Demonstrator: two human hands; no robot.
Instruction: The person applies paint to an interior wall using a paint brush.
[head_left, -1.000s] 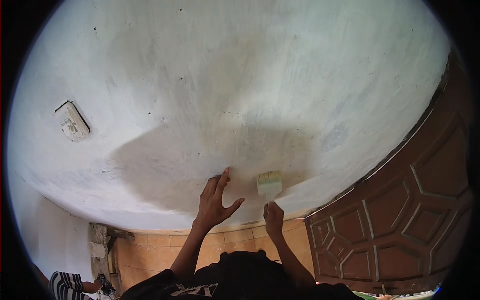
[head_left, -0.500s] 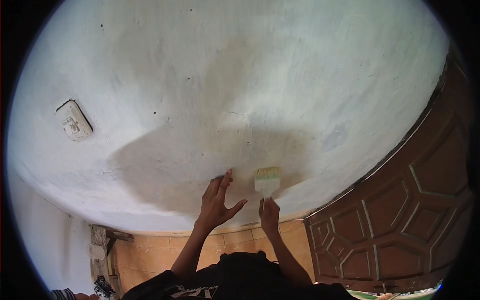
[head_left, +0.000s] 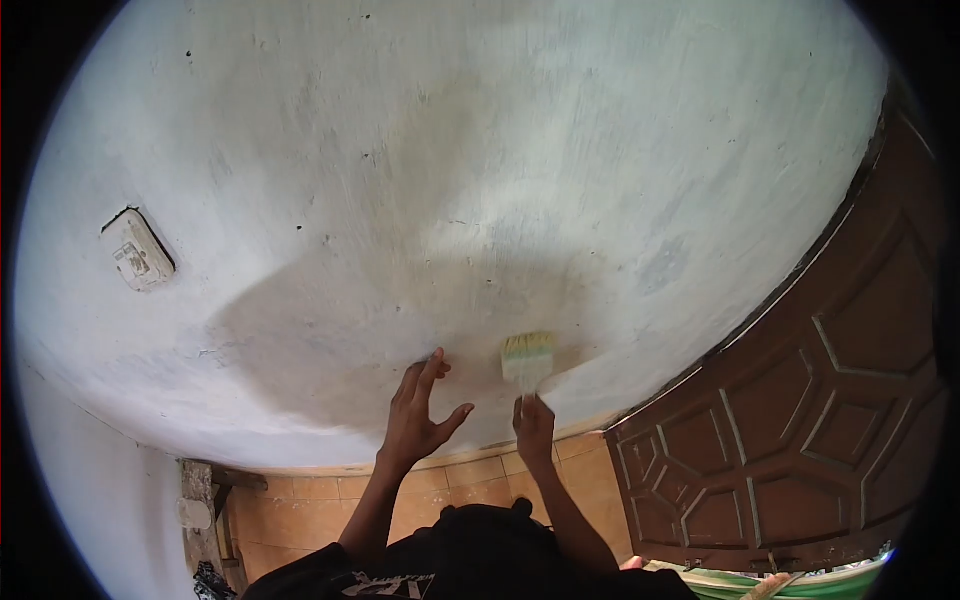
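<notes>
My right hand (head_left: 535, 425) is closed around the handle of a flat paintbrush (head_left: 527, 362), its bristles pointing up and close against the whitish wall (head_left: 560, 220). Yellowish paint colours the bristles, with a pale green band beneath them. To the left, my left hand (head_left: 415, 410) is raised before the wall, fingers apart and thumb out, with nothing in it. The wall surface is streaked and marked with small dark pits, and a broad shadow falls across it around both hands.
A paint-smeared switch plate (head_left: 138, 250) is on the wall at left. A brown panelled door (head_left: 790, 420) stands at right. Orange floor tiles (head_left: 470, 482) run below the wall. At lower left is a worn wooden bench (head_left: 205, 500) with a pale round container (head_left: 194, 514).
My left hand has shifted a little left and down. The brush and my right hand sit slightly farther left, as the whole view has also shifted. The striped sleeve at lower left is gone.
</notes>
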